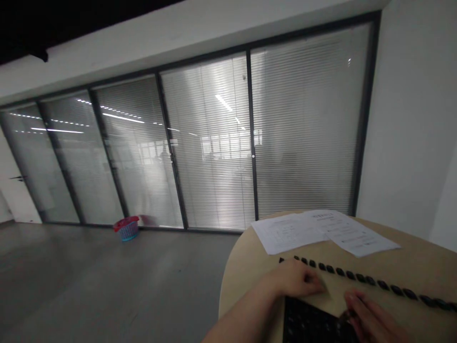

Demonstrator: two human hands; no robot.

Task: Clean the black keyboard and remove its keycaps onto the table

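Observation:
A row of small dark pieces [350,275] runs across the round wooden table [243,267]. My left hand [298,278] rests near the row's left end, its fingers curled down; what they hold, if anything, is hidden. At the lower right, my right hand [371,317] has its fingers pinched together over the right part of a black keyboard-like object [310,321]. A small dark thing shows at those fingertips, too blurred to name. The black object lies at the table's near side, below my left hand, and is cut off by the frame's bottom edge.
Two printed paper sheets [291,233] lie at the table's far side, behind the row. A blue basket [128,230] with a red rim stands on the grey floor [107,281] by the glass partition [214,143]. A white wall [410,119] rises on the right.

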